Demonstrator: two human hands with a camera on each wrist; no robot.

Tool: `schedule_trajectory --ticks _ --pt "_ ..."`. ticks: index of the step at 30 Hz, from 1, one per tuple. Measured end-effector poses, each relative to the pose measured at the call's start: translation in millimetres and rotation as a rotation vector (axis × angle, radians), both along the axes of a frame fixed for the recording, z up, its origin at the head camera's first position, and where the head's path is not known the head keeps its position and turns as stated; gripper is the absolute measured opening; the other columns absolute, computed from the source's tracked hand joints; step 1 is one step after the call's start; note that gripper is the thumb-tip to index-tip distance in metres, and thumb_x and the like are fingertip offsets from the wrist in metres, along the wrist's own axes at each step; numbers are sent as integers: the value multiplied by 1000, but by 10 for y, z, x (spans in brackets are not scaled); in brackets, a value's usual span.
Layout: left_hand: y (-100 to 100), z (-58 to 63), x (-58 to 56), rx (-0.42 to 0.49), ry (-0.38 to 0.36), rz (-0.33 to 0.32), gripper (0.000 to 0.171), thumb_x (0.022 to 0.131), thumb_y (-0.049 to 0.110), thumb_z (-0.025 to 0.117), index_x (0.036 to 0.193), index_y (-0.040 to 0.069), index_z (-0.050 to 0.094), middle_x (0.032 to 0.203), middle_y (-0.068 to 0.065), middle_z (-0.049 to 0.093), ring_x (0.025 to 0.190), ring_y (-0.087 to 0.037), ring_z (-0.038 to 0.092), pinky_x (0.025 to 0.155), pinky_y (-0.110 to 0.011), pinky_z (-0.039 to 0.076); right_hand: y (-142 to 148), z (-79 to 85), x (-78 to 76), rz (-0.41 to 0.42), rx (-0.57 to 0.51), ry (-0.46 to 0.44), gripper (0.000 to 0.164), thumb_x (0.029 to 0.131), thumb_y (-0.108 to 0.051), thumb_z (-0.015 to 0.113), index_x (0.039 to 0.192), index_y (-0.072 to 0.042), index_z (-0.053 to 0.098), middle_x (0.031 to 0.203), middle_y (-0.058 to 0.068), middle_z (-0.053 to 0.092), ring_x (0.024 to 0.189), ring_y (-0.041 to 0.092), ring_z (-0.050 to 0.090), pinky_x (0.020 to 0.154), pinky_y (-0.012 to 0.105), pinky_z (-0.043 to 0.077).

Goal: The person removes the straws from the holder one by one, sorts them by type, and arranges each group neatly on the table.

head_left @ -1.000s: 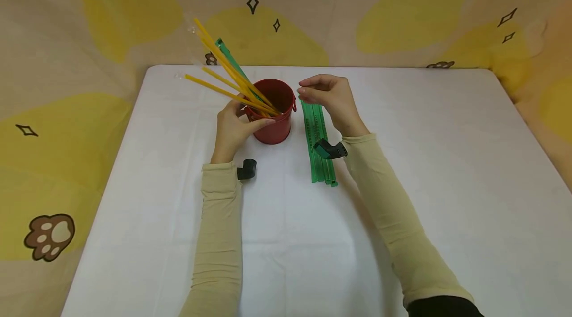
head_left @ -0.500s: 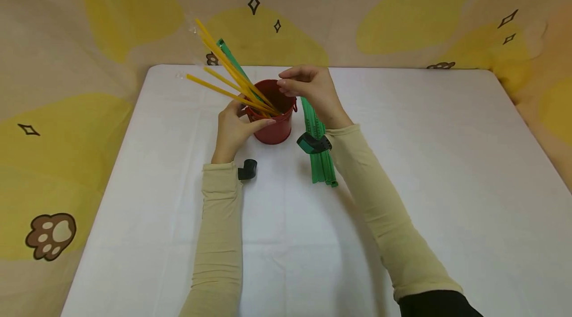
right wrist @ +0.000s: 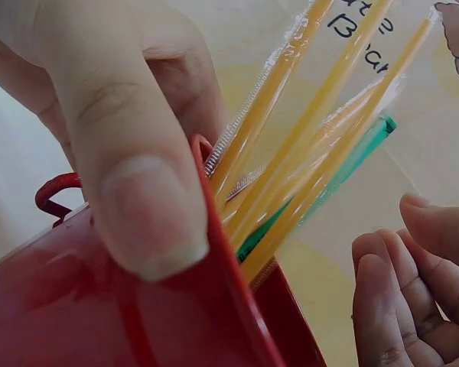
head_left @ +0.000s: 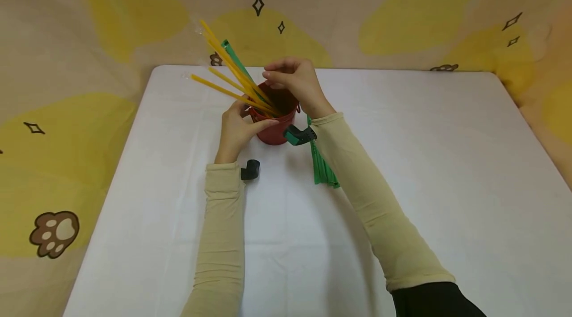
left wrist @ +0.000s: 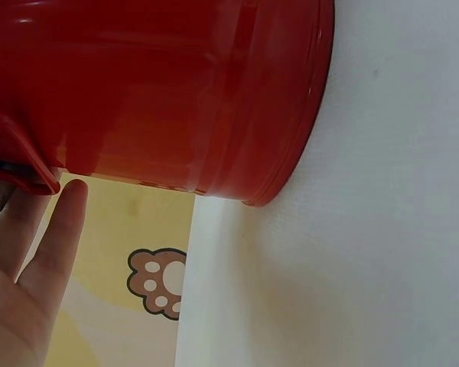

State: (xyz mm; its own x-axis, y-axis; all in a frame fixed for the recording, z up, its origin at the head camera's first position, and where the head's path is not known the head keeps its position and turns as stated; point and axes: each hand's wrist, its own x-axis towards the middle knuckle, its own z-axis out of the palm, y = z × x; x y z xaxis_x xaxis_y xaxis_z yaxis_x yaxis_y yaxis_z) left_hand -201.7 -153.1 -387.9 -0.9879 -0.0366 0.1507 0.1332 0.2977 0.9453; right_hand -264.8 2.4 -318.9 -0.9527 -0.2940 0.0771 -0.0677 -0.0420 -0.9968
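A small red bucket (head_left: pixel 271 135) stands on the white table, with several yellow straws (right wrist: pixel 274 88) in clear wrappers leaning out to the left. One green-wrapped stick (head_left: pixel 235 57) leans among them. My left hand (head_left: pixel 233 131) grips the bucket by its rim, its thumb (right wrist: pixel 145 214) on the near outer side. Over the bucket's far right rim hovers my right hand (head_left: pixel 297 82), fingers loosely bent. In the right wrist view its thumb and fingers (right wrist: pixel 379 298) stand apart from each other, nothing between them, beside the straws.
Several green printed packets (head_left: pixel 322 170) lie side by side to the right of the bucket, partly covered by my right forearm. A patterned yellow cloth (head_left: pixel 393 19) hangs beyond the table's back edge. Each wrist carries a small dark camera (head_left: pixel 300 135).
My right hand has moved left and slightly away from me, from above the green packets to over the bucket. The left hand keeps its grip on the bucket.
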Motion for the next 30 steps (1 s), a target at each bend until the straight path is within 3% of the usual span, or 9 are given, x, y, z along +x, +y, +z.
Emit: schedule_trajectory --ticks 8,19,24,30 --pt "15 -21 -1 -1 11 -1 68 68 25 87 126 7 58 123 -9 59 112 -26 55 97 -41 44 -132 -29 -85 3 16 -16 17 85 0 66 100 9 66 92 14 65 89 35 65 77 32 56" --pt "36 -29 17 34 36 -13 67 67 21 87 126 5 58 122 -10 60 107 -27 58 90 -39 49 -209 -129 -91 35 177 121 19 84 1 67 102 7 67 94 12 68 84 19 65 79 26 53" --pt "31 -30 24 0 102 -17 62 67 18 87 122 5 61 116 -10 63 105 -23 58 91 -38 48 -211 -154 -77 74 255 187 19 84 -3 69 102 3 68 97 12 68 84 17 65 79 25 52" --pt "13 -36 23 -30 187 -25 60 67 13 86 120 2 61 114 -11 64 104 -21 58 90 -35 48 -227 -151 -62 111 285 200 19 84 -6 70 101 1 69 94 12 69 82 16 65 78 25 52"
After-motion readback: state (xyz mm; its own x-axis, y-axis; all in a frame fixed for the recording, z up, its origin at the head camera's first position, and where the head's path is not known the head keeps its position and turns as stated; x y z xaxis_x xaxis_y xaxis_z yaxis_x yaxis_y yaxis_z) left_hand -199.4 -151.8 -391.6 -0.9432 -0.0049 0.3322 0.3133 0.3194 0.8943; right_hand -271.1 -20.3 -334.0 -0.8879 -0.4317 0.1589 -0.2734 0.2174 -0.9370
